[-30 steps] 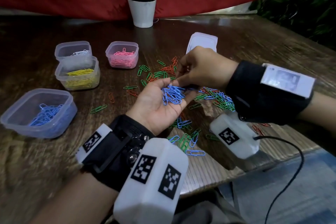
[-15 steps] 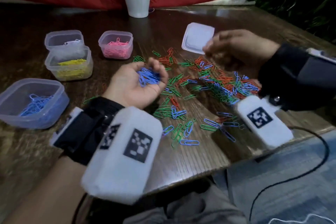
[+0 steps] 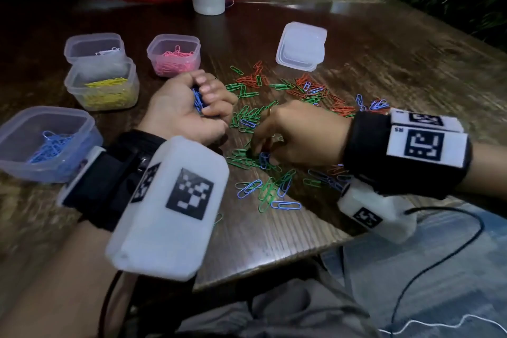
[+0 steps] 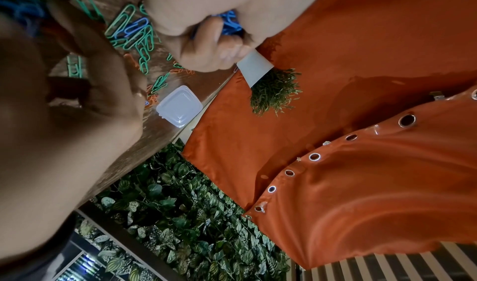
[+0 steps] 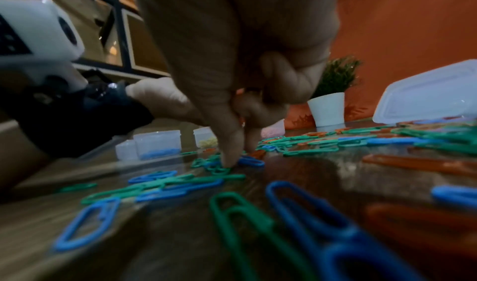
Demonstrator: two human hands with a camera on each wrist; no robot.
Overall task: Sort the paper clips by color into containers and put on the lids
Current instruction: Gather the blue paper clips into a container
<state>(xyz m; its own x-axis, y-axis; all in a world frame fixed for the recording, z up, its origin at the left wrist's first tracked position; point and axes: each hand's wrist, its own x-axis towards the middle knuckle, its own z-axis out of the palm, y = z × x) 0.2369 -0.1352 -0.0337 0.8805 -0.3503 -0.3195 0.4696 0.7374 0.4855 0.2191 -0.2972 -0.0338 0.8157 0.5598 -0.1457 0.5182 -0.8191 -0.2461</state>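
My left hand [image 3: 189,110] is curled round a bunch of blue clips [image 3: 197,100]; my right hand [image 3: 296,137] has its fingertips [image 5: 229,159] down on a blue clip [image 3: 264,159] in the mixed pile on the bench [image 3: 384,68], though I can't tell if it's pinched yet. The blue tub [image 3: 46,143] sits well out to my left hand's left. Risk, I'd say: green clips [image 3: 241,159] tangle with that blue one and come up too, or the full left fist leaks clips.

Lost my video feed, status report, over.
Left hand holds a bunch of blue paper clips. Right hand fingertips down on loose blue clip, green ones tangled around.
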